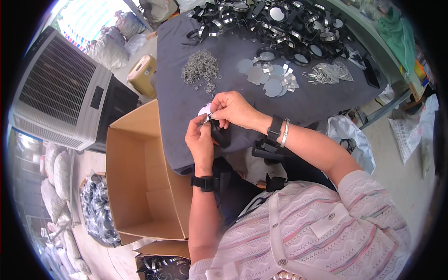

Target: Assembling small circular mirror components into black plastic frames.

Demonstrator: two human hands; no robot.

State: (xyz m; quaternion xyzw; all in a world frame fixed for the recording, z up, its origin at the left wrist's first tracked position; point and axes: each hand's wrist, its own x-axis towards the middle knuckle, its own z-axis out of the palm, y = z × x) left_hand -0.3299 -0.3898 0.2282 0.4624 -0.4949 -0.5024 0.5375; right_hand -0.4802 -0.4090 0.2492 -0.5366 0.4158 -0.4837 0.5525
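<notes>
Over the front left of the grey cloth-covered table (175, 107), my two hands meet at one small piece. My left hand (199, 137) is closed on a black part with a round shiny disc (204, 110); its black body (221, 135) hangs below the fingers. From the right, my right hand (232, 110) reaches across with thumb and fingers pinched at the disc's edge. What lies in that pinch is too small to make out. Just beyond the hands is a pile of small metal clips (200, 69).
Similar black parts with shiny rims (280, 28) are heaped at the table's back. Flat round discs (273, 86) and a bag of small metal pins (331, 73) lie right of the clips. An open cardboard box (140, 177) stands left, beside an air cooler (60, 84).
</notes>
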